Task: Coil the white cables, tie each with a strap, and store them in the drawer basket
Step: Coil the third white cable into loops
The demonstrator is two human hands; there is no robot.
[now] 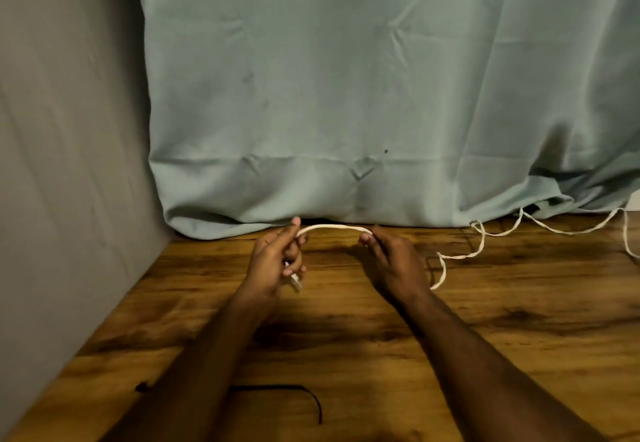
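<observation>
A white cable (334,227) arches between my two hands above the wooden table (519,320). My left hand (277,261) grips the cable near its end, and the plug pokes out below the fingers. My right hand (391,261) pinches the cable a short way along. From there the cable runs in loose waves to the right, off the frame's edge. A black strap (294,394) lies on the table near the front, partly hidden under my left forearm.
A pale green curtain (381,95) hangs behind the table down to its far edge. A grey wall (69,130) bounds the table on the left. No drawer or basket is in view.
</observation>
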